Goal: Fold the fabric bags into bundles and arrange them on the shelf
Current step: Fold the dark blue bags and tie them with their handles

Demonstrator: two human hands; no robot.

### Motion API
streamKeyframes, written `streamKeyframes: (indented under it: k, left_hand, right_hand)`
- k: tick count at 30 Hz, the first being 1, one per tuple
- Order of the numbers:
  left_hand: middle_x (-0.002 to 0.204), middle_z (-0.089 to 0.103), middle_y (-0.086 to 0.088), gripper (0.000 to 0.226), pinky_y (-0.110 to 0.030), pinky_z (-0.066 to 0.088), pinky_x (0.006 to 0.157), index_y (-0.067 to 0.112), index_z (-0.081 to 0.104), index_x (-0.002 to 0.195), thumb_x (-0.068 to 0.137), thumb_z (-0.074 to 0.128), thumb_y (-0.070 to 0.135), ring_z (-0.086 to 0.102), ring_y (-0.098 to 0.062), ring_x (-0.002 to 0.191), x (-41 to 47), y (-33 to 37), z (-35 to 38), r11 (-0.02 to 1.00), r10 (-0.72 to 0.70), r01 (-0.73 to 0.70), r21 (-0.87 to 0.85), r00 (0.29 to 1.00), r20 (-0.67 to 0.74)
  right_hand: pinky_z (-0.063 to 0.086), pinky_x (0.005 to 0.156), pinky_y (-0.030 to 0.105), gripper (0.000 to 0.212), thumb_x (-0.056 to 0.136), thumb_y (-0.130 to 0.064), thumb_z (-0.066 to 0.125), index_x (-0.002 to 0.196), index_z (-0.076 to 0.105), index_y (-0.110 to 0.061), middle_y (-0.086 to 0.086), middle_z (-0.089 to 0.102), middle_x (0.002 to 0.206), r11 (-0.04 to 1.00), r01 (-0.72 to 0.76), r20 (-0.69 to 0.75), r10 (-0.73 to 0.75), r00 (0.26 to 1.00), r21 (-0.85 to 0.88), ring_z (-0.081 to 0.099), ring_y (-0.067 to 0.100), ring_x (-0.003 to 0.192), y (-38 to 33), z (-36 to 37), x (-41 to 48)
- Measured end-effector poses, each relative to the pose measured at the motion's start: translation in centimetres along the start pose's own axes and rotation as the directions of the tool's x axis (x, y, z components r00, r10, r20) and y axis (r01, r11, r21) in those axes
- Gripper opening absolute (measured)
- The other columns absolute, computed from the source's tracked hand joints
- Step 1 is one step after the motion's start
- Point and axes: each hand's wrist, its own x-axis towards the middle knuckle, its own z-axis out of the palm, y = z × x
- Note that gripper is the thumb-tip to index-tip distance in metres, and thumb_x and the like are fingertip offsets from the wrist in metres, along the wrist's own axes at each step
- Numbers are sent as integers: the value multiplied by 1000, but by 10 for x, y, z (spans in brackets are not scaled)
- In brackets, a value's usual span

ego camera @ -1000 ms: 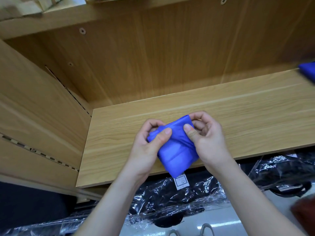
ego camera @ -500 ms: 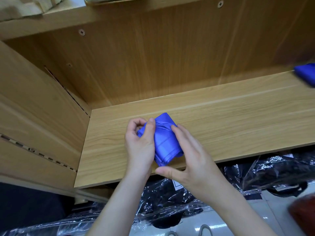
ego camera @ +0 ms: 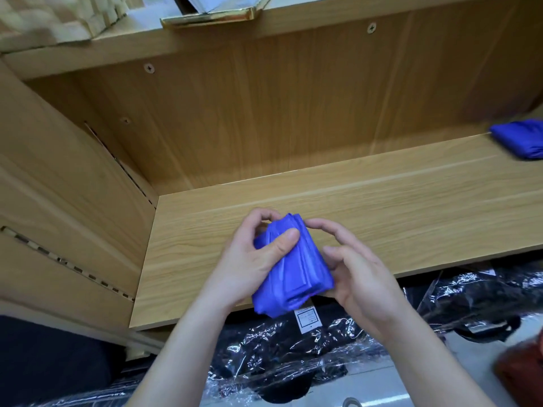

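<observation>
- Left hand (ego camera: 252, 259) grips bag (ego camera: 293, 274): thumb pressed on top, fingers curled behind.
- Right hand (ego camera: 361, 277) cups bag's right side, fingers curled on it.
- Bag is a thick blue wad held just above shelf (ego camera: 382, 218) front edge, white tag (ego camera: 305, 317) hanging under it.
- Progress: one bundle (ego camera: 520, 138) already on shelf, far right. This one looks nearly folded, not yet placed. Other bags left: cannot tell.
- Shelf is a light wood-grain board with a back panel (ego camera: 293, 113); below it, dark goods (ego camera: 293, 348) in clear plastic.

Head-worn camera looks down, apparently close, onto the shelf (ego camera: 382, 218).
</observation>
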Motion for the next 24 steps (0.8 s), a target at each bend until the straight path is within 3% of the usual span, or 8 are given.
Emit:
streamKeyframes:
  k: [3,5,9,12,15,17,21,24]
  left_hand:
    - [76,65,16,31,-28,48,68,40,57,92,71,67,61,56,-6,68,-2,3,7,944,115,-73,321,987,-113]
    - [86,68,18,29,-25,48,76,41,61,93,78,56,65,61,-2,79,-3,8,8,924,172,-126,361,980,-100]
    - [85,73,8,23,-18,49,68,21,70,105,90,59,35,63,-3,76,-5,20,-2,981,20,-21,-194,1000,-7]
    - [93,73,-2,26,-18,51,73,19,73,108,82,71,17,64,-6,84,-7,22,-18,968,87,-66,-240,993,76]
    - [109,72,-4,47,-25,53,84,25,73,112,71,80,4,65,-15,99,-3,23,-33,952,94,2,-308,950,297]
    - [107,72,-5,50,-27,53,85,27,75,108,62,87,14,64,-17,98,2,21,-37,945,80,40,-325,934,347]
    - [93,70,-12,26,-26,51,78,23,76,98,75,71,11,63,-14,84,6,20,-15,974,69,-71,-217,997,-16]
    - [90,66,-3,36,-19,48,66,20,62,115,82,75,14,61,-7,73,2,21,2,956,36,-101,-274,972,-231]
  right_hand:
    - [56,84,44,52,80,-53,68,126,53,-35,4,71,115,994,18,11,-17,1000,-106,69,22,103,4,11,-2]
    - [52,95,38,61,78,-37,77,132,49,-36,-6,70,117,958,83,-60,-104,993,-273,66,12,109,8,17,0]
    - [48,100,26,46,84,-13,72,127,59,-24,-9,68,122,951,186,-100,-216,971,-248,61,8,117,0,14,1]
    - [48,97,23,37,82,-23,61,118,65,-27,-9,69,119,953,209,-88,-232,969,-218,61,8,117,-8,8,0]
    - [52,88,23,30,80,-19,60,105,76,-28,-2,73,110,960,219,-30,-227,973,-175,67,10,106,-14,9,1]
    - [53,82,21,29,82,-11,60,96,78,-29,-1,75,103,958,239,-43,-248,968,-159,69,10,97,-16,11,3]
    - [51,89,26,36,95,1,54,105,68,-30,-8,74,106,905,296,-142,-351,926,-306,67,9,101,-7,24,11]
    - [50,94,27,31,98,-3,51,112,64,-28,-10,72,108,891,338,-287,-424,859,-303,65,7,105,0,32,17]
